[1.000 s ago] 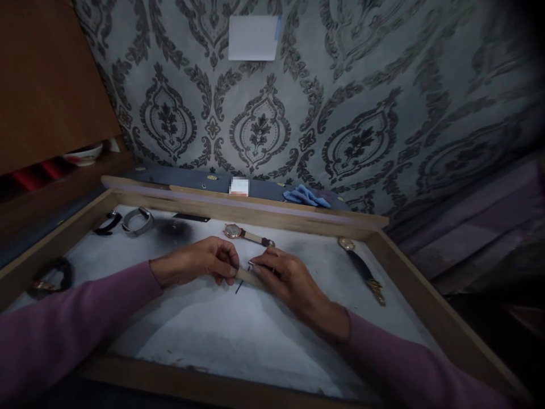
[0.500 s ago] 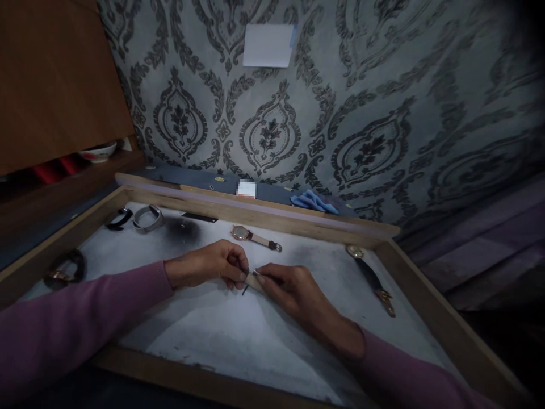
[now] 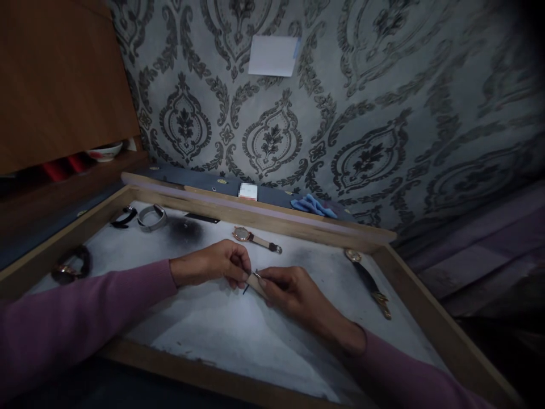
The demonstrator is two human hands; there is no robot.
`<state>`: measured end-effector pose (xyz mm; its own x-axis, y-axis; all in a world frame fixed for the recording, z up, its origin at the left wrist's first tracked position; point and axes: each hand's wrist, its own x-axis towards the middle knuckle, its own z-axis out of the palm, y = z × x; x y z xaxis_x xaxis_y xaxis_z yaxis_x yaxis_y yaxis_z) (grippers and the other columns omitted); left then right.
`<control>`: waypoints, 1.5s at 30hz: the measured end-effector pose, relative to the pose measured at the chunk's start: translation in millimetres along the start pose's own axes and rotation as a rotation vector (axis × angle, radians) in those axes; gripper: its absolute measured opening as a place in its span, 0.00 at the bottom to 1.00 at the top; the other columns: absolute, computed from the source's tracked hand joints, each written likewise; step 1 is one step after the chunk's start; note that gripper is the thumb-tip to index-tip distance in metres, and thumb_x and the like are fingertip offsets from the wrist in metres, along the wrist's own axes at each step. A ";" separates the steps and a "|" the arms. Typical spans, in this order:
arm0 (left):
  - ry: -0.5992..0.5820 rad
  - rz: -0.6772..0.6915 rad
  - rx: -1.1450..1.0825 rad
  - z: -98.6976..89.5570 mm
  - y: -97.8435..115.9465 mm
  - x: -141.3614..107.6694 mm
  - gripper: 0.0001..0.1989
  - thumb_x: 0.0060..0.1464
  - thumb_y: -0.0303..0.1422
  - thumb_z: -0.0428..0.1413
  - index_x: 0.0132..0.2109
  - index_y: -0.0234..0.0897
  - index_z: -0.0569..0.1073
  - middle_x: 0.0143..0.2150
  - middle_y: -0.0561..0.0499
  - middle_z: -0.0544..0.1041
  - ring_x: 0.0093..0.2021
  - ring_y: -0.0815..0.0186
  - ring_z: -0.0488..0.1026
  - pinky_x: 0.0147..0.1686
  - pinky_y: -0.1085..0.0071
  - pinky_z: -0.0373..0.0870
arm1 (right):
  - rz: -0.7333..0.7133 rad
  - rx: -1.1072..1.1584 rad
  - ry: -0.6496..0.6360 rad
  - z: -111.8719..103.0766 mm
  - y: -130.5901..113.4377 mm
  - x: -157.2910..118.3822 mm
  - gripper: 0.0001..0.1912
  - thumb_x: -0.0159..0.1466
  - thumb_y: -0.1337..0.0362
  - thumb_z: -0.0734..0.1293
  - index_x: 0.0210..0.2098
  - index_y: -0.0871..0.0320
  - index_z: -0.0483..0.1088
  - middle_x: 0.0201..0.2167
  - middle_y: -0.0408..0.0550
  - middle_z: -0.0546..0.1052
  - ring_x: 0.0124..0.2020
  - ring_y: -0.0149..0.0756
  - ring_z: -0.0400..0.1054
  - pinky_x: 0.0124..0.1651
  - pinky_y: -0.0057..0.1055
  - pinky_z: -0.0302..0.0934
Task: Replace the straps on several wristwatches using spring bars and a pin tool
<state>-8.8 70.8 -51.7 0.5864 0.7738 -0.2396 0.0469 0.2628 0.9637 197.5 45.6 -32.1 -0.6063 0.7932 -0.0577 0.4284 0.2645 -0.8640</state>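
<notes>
My right hand [image 3: 293, 289] is closed in a pinch on a beige-backed watch strap [image 3: 258, 286], with a small shiny metal piece showing at its fingertips. At the strap's left end, the thumb and fingers of my left hand [image 3: 221, 264] press together on it. A thin dark stick-like thing [image 3: 246, 289] lies just below the left fingertips; whether it touches them I cannot tell. Beyond my hands lies a watch with a rose-gold case [image 3: 242, 233], its brown strap stretched out to the right.
A wooden-rimmed tray [image 3: 298, 223] with a white base surrounds my hands. On its left are a dark watch [image 3: 70, 267], a black strap [image 3: 124, 218] and a grey-banded watch [image 3: 152, 218]. A black-strapped watch [image 3: 368, 278] lies right. A blue cloth [image 3: 313, 205] sits behind the rim.
The view has shifted slightly, so the scene sits a little lower. Both hands keep their pinch on the strap, with only slight finger movement.
</notes>
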 end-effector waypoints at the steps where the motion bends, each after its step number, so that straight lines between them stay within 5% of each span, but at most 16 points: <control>1: -0.001 0.004 0.006 0.1 -0.2 0.1 0.10 0.39 0.28 0.64 0.30 0.34 0.70 0.21 0.53 0.77 0.22 0.70 0.73 0.22 0.76 0.67 | 0.005 0.001 -0.007 0.0 -0.2 -0.1 0.14 0.63 0.64 0.59 0.26 0.61 0.72 0.17 0.41 0.67 0.19 0.27 0.57 0.22 0.25 0.48; 30: -0.013 0.049 0.096 8.0 9.5 -6.5 0.07 0.43 0.25 0.61 0.30 0.32 0.70 0.20 0.55 0.75 0.21 0.71 0.71 0.24 0.77 0.67 | -0.035 -0.003 -0.065 -2.2 0.0 -1.3 0.18 0.65 0.58 0.60 0.28 0.64 0.74 0.17 0.40 0.60 0.20 0.25 0.49 0.19 0.22 0.45; 39: -0.004 0.088 0.146 8.2 5.2 -5.4 0.06 0.47 0.31 0.60 0.29 0.33 0.71 0.20 0.54 0.74 0.20 0.72 0.71 0.21 0.78 0.66 | -0.046 -0.056 -0.087 -4.2 -4.6 -1.1 0.18 0.65 0.59 0.59 0.27 0.64 0.74 0.18 0.40 0.58 0.21 0.26 0.49 0.20 0.22 0.44; 45: 0.012 0.088 0.200 11.4 12.9 -8.3 0.05 0.48 0.29 0.58 0.28 0.33 0.70 0.19 0.55 0.73 0.20 0.72 0.70 0.21 0.79 0.66 | -0.071 -0.038 -0.059 -1.5 -1.1 -0.7 0.20 0.65 0.55 0.59 0.31 0.63 0.75 0.21 0.42 0.67 0.22 0.28 0.56 0.25 0.24 0.52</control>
<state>-3.9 61.3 -36.0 0.5860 0.7957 -0.1534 0.1556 0.0753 0.9849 198.5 45.5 -30.3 -0.6739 0.7383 -0.0274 0.4074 0.3405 -0.8474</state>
